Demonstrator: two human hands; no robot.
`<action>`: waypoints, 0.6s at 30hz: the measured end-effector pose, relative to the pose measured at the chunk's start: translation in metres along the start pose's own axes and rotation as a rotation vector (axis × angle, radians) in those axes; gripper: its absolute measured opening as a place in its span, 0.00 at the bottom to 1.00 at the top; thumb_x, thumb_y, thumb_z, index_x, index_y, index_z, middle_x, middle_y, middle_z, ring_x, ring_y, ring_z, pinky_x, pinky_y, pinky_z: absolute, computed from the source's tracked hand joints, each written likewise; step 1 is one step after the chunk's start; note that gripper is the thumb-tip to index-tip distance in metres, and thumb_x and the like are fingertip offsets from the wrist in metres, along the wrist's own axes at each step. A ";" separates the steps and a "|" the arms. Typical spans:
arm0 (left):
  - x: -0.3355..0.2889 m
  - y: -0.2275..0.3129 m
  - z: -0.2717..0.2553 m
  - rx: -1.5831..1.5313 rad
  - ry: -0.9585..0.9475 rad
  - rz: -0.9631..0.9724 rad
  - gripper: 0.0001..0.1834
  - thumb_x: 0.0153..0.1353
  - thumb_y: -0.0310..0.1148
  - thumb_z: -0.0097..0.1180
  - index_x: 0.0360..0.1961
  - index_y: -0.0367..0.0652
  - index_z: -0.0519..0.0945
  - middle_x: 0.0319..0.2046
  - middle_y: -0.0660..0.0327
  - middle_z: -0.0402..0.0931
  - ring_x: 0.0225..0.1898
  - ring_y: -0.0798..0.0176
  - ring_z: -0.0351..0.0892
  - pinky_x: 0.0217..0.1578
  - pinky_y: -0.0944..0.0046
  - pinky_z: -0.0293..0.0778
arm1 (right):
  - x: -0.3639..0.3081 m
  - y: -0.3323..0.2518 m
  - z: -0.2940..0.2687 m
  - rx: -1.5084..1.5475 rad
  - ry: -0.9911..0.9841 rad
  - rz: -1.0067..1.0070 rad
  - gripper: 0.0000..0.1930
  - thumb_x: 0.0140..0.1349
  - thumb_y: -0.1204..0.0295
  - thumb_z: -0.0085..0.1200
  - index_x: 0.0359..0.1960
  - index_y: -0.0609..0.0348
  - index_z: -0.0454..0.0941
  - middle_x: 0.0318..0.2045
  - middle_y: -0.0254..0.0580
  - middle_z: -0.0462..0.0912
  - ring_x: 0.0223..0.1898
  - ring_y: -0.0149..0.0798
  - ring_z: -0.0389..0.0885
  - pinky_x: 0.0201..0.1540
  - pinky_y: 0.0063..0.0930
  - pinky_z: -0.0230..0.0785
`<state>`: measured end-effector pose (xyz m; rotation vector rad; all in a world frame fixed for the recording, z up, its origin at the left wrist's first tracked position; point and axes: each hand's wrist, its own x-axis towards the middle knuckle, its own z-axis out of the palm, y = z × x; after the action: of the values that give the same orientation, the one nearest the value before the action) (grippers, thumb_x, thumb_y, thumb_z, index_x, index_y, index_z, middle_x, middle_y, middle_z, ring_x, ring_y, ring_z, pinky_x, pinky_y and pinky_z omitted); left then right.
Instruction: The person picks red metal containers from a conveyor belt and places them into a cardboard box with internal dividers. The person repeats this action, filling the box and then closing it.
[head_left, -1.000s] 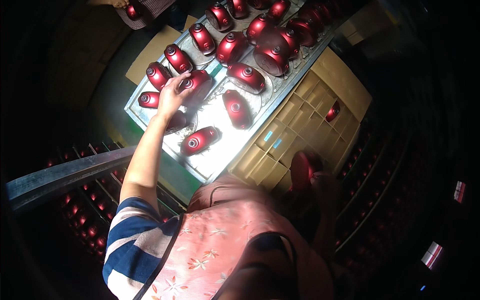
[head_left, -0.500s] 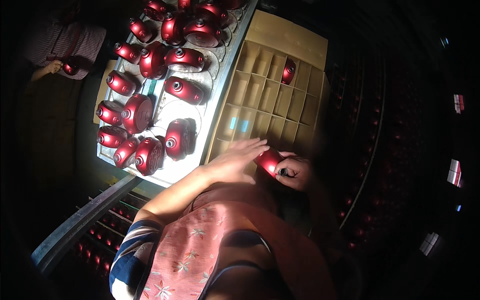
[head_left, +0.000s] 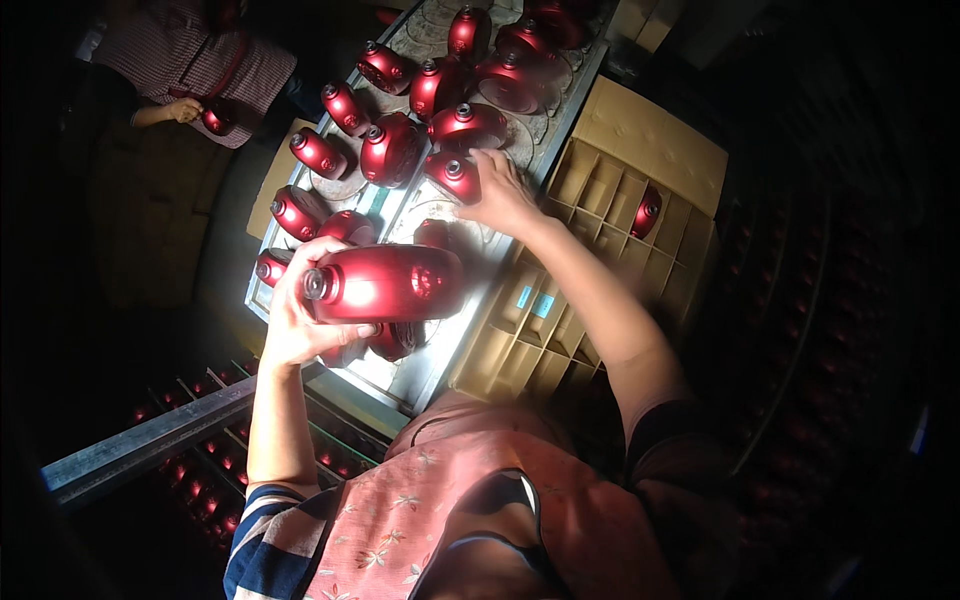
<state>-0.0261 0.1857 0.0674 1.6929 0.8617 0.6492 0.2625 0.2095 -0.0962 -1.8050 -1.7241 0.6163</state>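
Note:
My left hand (head_left: 292,318) is closed round a glossy red, rounded flat bottle (head_left: 395,283) with a short dark neck, raised above the table's near end. The bottle lies sideways in the grip, neck to the left. My right hand (head_left: 502,197) reaches over the table, with fingers and thumb round the right side of another red bottle (head_left: 452,174). Several similar bottles, among them one (head_left: 392,147) just left of that hand, stand on the table (head_left: 530,150). The raised bottle partly hides those behind and beneath it.
Right of the table lies an open carton with cardboard dividers (head_left: 575,255); a red bottle (head_left: 647,210) sits in one compartment. A metal rail (head_left: 150,440) runs at lower left, above racks of red bottles (head_left: 195,490). Another person's hand (head_left: 183,110) is at the upper left.
Both hands have moved from beside the carton's near end to over the table. The left, earlier without a bottle, now holds one up. The right now grips a bottle farther away. The view has shifted.

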 end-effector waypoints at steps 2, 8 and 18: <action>0.010 0.004 -0.012 -0.166 0.079 0.042 0.47 0.30 0.23 0.79 0.56 0.39 0.68 0.50 0.57 0.73 0.51 0.60 0.74 0.54 0.61 0.72 | 0.025 0.014 0.012 -0.108 -0.059 0.060 0.47 0.44 0.60 0.69 0.65 0.60 0.56 0.60 0.51 0.64 0.64 0.52 0.62 0.65 0.41 0.57; 0.036 -0.001 -0.020 0.080 0.177 0.078 0.45 0.29 0.23 0.77 0.54 0.37 0.70 0.51 0.58 0.71 0.54 0.60 0.73 0.56 0.61 0.70 | 0.041 0.058 -0.014 0.113 -0.033 -0.081 0.38 0.41 0.66 0.67 0.57 0.58 0.65 0.54 0.52 0.70 0.56 0.56 0.71 0.58 0.41 0.65; 0.042 -0.025 -0.021 -0.084 0.131 0.008 0.41 0.32 0.20 0.76 0.52 0.37 0.71 0.51 0.57 0.72 0.54 0.61 0.73 0.56 0.60 0.71 | 0.142 0.118 -0.078 0.158 0.068 -0.159 0.37 0.48 0.72 0.66 0.63 0.50 0.64 0.57 0.44 0.69 0.61 0.46 0.66 0.65 0.35 0.58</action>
<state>-0.0228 0.2358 0.0489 1.5928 0.9077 0.7983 0.4117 0.3433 -0.1112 -1.5469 -1.7042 0.5995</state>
